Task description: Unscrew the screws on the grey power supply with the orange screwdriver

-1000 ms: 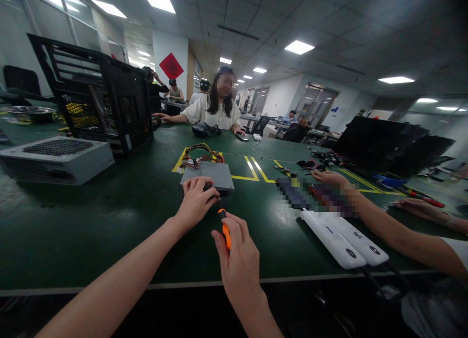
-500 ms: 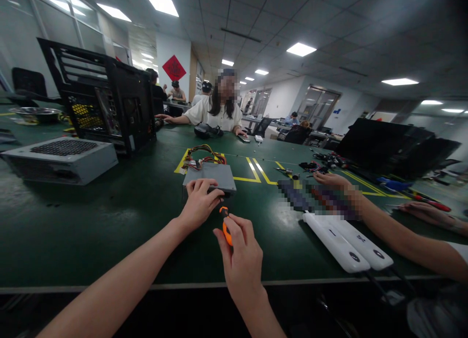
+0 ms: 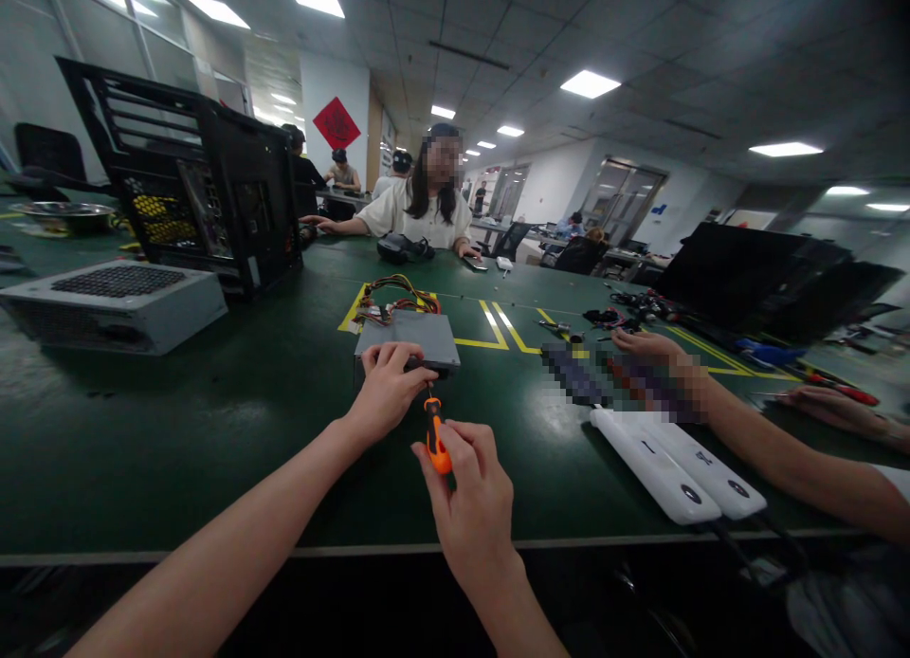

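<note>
A grey computer power supply [image 3: 427, 334] lies on the green table, its bundle of coloured cables [image 3: 398, 298] at the far side. My left hand [image 3: 390, 385] is closed over its near left edge, fingers bent on top and thumb near the front face. In my right hand [image 3: 475, 487] is an orange and black screwdriver [image 3: 433, 440], held between thumb and fingers. Its shaft points away from me to the near face of the power supply, close to my left fingertips. Whether the tip sits in a screw is too small to tell.
A black computer case [image 3: 213, 184] stands at left, behind a larger grey power supply [image 3: 120, 307]. Two white devices [image 3: 661, 468] lie at right, by a co-worker's arm [image 3: 768, 440]. Another person [image 3: 419, 208] sits across the table. Dark monitors [image 3: 754, 269] stand far right.
My right hand has turned the screwdriver, so its handle now shows more fully and stands more upright in view. My left hand stays on the power supply.
</note>
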### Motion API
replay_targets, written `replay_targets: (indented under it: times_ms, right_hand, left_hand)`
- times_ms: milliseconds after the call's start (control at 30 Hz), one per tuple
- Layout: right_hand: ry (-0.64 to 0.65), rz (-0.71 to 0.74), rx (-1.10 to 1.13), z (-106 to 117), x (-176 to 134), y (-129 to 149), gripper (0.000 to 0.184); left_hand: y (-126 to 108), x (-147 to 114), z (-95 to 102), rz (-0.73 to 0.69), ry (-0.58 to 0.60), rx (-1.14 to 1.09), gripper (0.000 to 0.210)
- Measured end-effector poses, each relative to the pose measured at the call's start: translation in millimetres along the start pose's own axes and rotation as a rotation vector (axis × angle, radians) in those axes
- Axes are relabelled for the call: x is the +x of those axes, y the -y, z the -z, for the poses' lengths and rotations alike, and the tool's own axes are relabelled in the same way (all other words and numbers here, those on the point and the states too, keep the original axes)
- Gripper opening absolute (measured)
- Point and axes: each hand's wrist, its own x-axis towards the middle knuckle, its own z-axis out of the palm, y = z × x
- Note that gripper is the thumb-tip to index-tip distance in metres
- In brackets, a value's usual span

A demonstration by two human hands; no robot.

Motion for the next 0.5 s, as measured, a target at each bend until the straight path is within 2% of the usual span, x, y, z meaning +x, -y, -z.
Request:
replay_targets:
  times_ms: [67,200,267,333,433,500]
  right_hand:
    - [0.002,-0.069,-0.014,-1.5,0.8,0.4,0.014]
    - [0.058,-0.189,0.037,0.6,2.0,2.1,0.023]
    - [0.093,-0.169,0.086,2.8,1.5,2.1,0.023]
    - [0.103,-0.085,0.097,3.8,0.4,0.9,0.024]
    - [0.063,-0.004,0.043,2.0,-1.0,-2.2,0.026]
    - [0.030,-0.026,-0.004,-0.3,-0.8,-3.8,0.020]
  left_hand:
    - [-0.4,-0.3,0.6,-0.008,-0.024,-0.008,0.015]
    - [-0.4,-0.1,0.2,0.006,-0.032,-0.028,0.010]
    - [0.0,0.2,-0.2,0.003,-0.024,-0.030,0.012]
    - [0.3,0.4,-0.3,0.001,-0.022,-0.031,0.013]
    - [-0.1,0.3,0.6,-0.001,-0.016,-0.030,0.015]
    - [-0.7,-0.1,1.3,0.004,-0.019,-0.033,0.016]
